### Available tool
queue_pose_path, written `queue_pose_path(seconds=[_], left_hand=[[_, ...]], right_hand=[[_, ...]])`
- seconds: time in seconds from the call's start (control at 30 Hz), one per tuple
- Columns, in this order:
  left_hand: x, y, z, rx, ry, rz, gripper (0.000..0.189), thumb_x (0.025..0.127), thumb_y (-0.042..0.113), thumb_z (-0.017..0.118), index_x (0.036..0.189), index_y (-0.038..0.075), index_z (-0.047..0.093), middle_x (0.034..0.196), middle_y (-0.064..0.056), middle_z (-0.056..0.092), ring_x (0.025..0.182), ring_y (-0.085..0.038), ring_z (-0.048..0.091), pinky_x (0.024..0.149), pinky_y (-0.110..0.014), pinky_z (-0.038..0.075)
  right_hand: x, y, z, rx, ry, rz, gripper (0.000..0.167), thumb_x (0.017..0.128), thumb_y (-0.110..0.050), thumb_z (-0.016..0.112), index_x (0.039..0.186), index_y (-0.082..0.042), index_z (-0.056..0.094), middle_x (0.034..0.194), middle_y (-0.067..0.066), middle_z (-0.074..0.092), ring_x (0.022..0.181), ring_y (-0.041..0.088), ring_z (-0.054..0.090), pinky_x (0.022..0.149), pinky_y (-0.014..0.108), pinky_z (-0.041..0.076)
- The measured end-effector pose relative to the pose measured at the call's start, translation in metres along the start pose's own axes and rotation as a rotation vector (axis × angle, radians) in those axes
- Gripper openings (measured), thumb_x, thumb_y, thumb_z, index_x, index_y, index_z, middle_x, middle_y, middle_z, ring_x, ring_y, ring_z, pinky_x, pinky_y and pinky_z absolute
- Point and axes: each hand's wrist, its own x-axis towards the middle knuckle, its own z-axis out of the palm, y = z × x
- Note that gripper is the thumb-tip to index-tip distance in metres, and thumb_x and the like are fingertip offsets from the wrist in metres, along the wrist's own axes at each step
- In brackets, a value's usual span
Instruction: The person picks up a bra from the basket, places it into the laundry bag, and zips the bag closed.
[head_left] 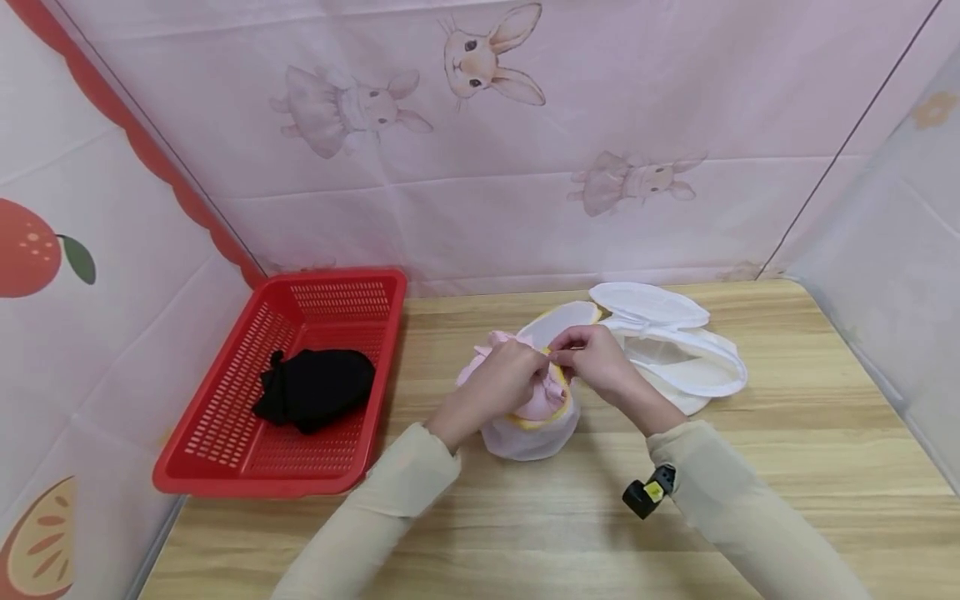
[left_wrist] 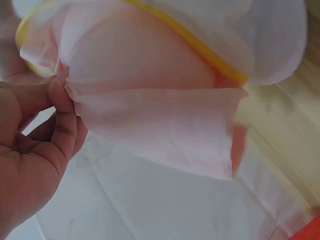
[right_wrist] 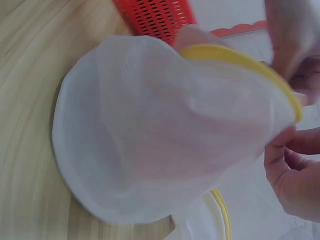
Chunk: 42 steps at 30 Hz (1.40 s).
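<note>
A pale pink fabric backdrop printed with rabbits rises behind the red basket, which sits on the wood-grained counter. Cream sleeves reach in to the right of the basket. Farthest to the basket's right lies a white bag with its opening gaping and a flap raised. Between that bag and the basket, nearer the white bag, stands a translucent white mesh bag with yellow trim, its trimmed lid folded up. Inside the basket rests a black cloth-like bundle, rounded at one end; what it is I cannot tell. Pink cloth sits right of the basket, partly inside the mesh bag and partly bulging out over the yellow trim. The left hand is the nearer of the two to the basket, its fingers pinching a gathered fold of the pink cloth. The right hand, farther from the basket, has thumb and fingers pinched together at the bag's yellow-trimmed edge; exactly what lies between the tips is hidden. Below its wrist, well right of the basket, hangs a small black device with a yellow patch
</note>
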Motion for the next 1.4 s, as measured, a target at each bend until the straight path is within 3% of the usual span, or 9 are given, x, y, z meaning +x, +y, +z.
queue_pose_path(seconds=[0.17,0.33,0.5,0.57,0.7,0.87,1.0,1.2,1.4], left_hand=[[0.004,-0.005,0.014,-0.085,-0.035,-0.025,0.024,0.072,-0.01,0.06,0.062,0.011,0.066,0.059,0.008,0.056,0.06,-0.005,0.049,0.061,-0.02,0.042],[0.001,-0.009,0.023,-0.151,-0.079,-0.066,0.029,0.072,-0.013,0.055,0.054,0.01,0.055,0.052,0.006,0.031,0.057,-0.009,0.032,0.051,-0.017,0.024],[-0.006,-0.014,0.023,-0.165,-0.086,-0.137,0.019,0.076,-0.007,0.061,0.076,0.008,0.072,0.066,0.006,0.06,0.066,-0.01,0.052,0.06,-0.019,0.041],[-0.009,-0.019,0.021,-0.157,-0.075,-0.203,0.016,0.079,-0.003,0.062,0.085,0.007,0.073,0.079,0.003,0.067,0.076,-0.013,0.058,0.069,-0.024,0.046],[-0.016,-0.032,0.017,-0.2,-0.041,-0.396,0.012,0.084,0.004,0.062,0.091,0.006,0.07,0.086,-0.003,0.066,0.083,-0.018,0.059,0.078,-0.033,0.047],[-0.029,-0.051,0.018,-0.278,0.01,-0.596,0.007,0.08,0.005,0.064,0.086,0.003,0.068,0.081,-0.007,0.064,0.078,-0.021,0.058,0.07,-0.032,0.048],[-0.039,-0.059,0.024,-0.312,-0.022,-0.702,0.007,0.078,0.004,0.063,0.083,0.001,0.066,0.08,-0.008,0.062,0.075,-0.022,0.056,0.065,-0.03,0.047],[-0.046,-0.06,0.039,-0.511,-0.105,-0.851,0.008,0.082,0.005,0.06,0.084,-0.002,0.062,0.07,-0.012,0.061,0.065,-0.022,0.058,0.053,-0.024,0.044],[-0.048,-0.058,0.053,-0.847,-0.122,-0.901,0.007,0.085,-0.002,0.057,0.081,-0.008,0.055,0.068,-0.013,0.057,0.052,-0.017,0.057,0.055,-0.027,0.052]], right_hand=[[0.001,-0.005,-0.003,0.133,0.052,0.054,0.01,0.083,0.011,0.052,0.09,0.017,0.053,0.068,0.006,0.056,0.05,0.011,0.051,0.048,0.022,0.047],[0.004,0.001,-0.006,0.164,0.107,0.07,0.01,0.086,0.01,0.048,0.094,0.016,0.05,0.07,0.008,0.054,0.049,0.011,0.051,0.045,0.021,0.046],[0.005,0.009,-0.009,0.103,0.099,0.076,0.012,0.088,0.009,0.048,0.098,0.016,0.049,0.069,0.009,0.054,0.048,0.011,0.052,0.045,0.021,0.046],[0.005,0.011,-0.011,0.104,0.1,0.073,0.013,0.087,0.01,0.048,0.098,0.016,0.049,0.069,0.009,0.053,0.049,0.011,0.052,0.045,0.021,0.047],[0.006,0.014,-0.018,0.102,0.108,0.067,0.013,0.087,0.01,0.048,0.098,0.016,0.049,0.069,0.008,0.053,0.049,0.011,0.051,0.047,0.02,0.047],[0.006,0.017,-0.026,0.113,0.123,0.069,0.013,0.087,0.01,0.047,0.099,0.017,0.048,0.069,0.007,0.052,0.05,0.01,0.051,0.046,0.02,0.047],[0.006,0.02,-0.03,0.138,0.131,0.066,0.013,0.087,0.011,0.047,0.098,0.018,0.047,0.07,0.008,0.053,0.049,0.01,0.051,0.046,0.02,0.047],[0.007,0.022,-0.031,0.153,0.138,0.07,0.013,0.087,0.011,0.047,0.098,0.018,0.047,0.071,0.009,0.054,0.05,0.01,0.051,0.046,0.02,0.047],[0.007,0.021,-0.032,0.158,0.137,0.077,0.014,0.087,0.01,0.047,0.099,0.018,0.047,0.071,0.008,0.053,0.051,0.01,0.052,0.047,0.02,0.048]])
